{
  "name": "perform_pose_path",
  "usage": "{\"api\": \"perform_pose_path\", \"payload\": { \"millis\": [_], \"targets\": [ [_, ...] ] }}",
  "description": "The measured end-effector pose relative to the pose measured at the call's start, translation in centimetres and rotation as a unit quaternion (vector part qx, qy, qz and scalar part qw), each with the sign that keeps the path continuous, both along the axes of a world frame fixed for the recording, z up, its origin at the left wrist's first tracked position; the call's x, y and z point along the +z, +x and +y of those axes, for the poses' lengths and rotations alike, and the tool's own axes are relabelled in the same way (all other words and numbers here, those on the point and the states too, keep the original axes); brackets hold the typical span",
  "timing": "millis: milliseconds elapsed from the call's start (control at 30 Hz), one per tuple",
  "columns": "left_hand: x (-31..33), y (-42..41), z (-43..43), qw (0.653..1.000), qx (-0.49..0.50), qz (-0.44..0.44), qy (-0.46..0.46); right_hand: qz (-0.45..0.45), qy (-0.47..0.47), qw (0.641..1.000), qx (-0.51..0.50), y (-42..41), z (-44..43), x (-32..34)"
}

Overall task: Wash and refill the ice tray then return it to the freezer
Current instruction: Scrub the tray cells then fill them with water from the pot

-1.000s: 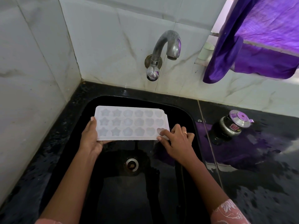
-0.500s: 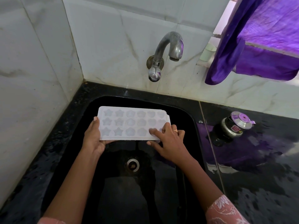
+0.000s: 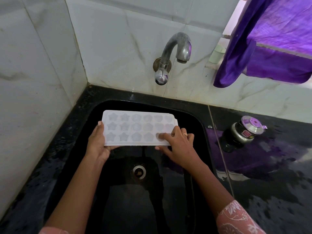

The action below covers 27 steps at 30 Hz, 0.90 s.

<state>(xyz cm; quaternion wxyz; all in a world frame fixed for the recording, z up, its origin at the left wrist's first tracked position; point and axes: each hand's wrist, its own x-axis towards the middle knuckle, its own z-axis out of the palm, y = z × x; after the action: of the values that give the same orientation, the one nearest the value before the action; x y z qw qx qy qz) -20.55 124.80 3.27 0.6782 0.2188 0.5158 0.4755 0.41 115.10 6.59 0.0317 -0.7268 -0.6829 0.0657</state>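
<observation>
A white ice tray [image 3: 135, 122] with star, flower and heart shaped moulds is held level over the black sink [image 3: 194, 125]. My left hand [image 3: 98, 142] grips its left end, thumb on top and fingers underneath. On the tray's right front corner lies my right hand [image 3: 177, 144], fingertips pressing into a mould in the near row and thumb below the front edge. The metal tap [image 3: 175, 53] juts from the tiled wall behind the tray, and no water runs from it.
The sink drain [image 3: 138, 171] lies below the tray. A small steel lidded pot [image 3: 244, 130] stands on the wet black counter at right. Purple cloth [image 3: 263, 61] hangs at the window, upper right. Tiled walls close in the left and back.
My right hand slid left along the tray's near row, from its right corner onto the moulds. The tray and my left hand stayed almost still.
</observation>
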Motion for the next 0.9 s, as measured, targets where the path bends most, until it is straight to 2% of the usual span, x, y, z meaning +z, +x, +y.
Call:
{"api": "perform_pose_path", "payload": {
  "millis": [333,567,700,900],
  "targets": [
    [0.2,0.1,-0.1,1.000,-0.006,-0.004,-0.002,0.012,-0.007,1.000,0.011,-0.1,-0.1,0.0],
    [0.0,0.3,0.0,1.000,0.002,-0.005,-0.001,0.022,0.032,0.999,0.018,-1.1,-0.3,0.6],
    [0.0,0.6,-0.2,1.000,0.006,-0.005,0.002,0.003,0.005,0.998,0.057,-2.2,0.0,0.8],
    [0.2,1.0,-0.3,1.000,0.017,-0.005,0.003,0.009,-0.011,0.998,0.059,-2.7,0.4,0.4]
  ]
}}
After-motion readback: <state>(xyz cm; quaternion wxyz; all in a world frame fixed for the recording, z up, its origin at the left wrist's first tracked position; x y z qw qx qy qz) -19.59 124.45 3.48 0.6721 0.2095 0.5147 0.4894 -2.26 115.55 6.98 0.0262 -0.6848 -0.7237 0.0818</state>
